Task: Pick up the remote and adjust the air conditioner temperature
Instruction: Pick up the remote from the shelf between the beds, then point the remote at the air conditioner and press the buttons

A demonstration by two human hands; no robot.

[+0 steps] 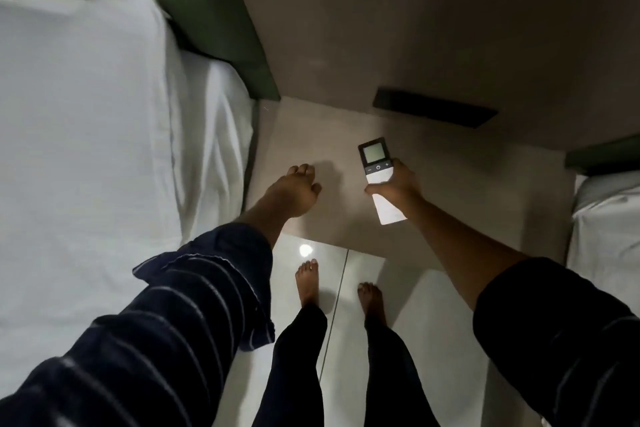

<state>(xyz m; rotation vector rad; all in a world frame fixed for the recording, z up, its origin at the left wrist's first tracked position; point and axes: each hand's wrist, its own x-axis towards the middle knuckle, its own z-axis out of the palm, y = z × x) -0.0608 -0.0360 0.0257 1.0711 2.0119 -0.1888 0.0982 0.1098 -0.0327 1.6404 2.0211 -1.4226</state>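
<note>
The remote [375,163] is white with a dark top, a small grey screen and a row of minus, power and plus buttons. My right hand [398,185] is shut on its middle and holds it above the beige bedside table [450,191], screen end pointing away from me. My left hand [298,189] hovers over or rests on the table's left part, palm down, fingers loosely curled, holding nothing. No air conditioner is in view.
A bed with a white sheet and pillow [86,121] fills the left, with a green headboard [207,10] behind it. A second white bed [609,229] shows at the right edge. A dark slot [433,107] sits in the beige wall. My bare feet stand on glossy floor tiles [433,322].
</note>
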